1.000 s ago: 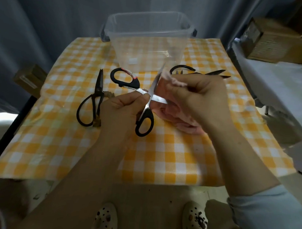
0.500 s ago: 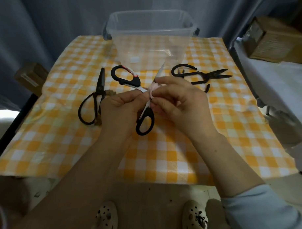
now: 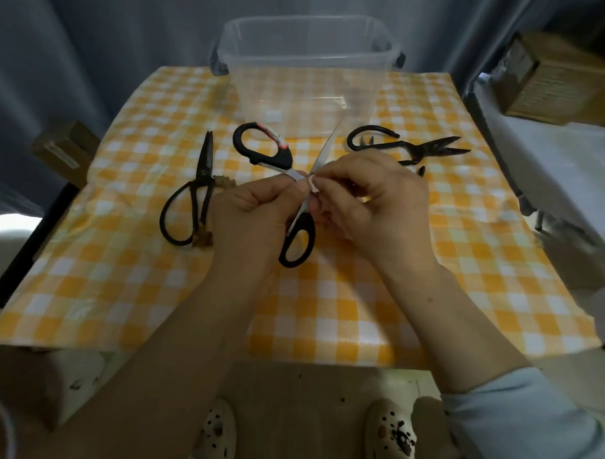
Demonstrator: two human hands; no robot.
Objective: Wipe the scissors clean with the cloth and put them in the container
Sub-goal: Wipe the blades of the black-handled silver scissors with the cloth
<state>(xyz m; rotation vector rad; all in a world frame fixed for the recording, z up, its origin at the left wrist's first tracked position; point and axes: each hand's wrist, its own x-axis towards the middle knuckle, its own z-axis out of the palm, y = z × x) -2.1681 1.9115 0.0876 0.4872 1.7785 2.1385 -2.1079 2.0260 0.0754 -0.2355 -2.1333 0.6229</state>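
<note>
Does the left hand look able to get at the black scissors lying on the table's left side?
Likely yes, once freed: the left hand is busy gripping the open scissors, but the black scissors lie just beside it, with nothing between.

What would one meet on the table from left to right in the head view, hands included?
Black scissors lying flat → left hand → open scissors it grips → right hand pinching pink cloth → dark scissors.
</note>
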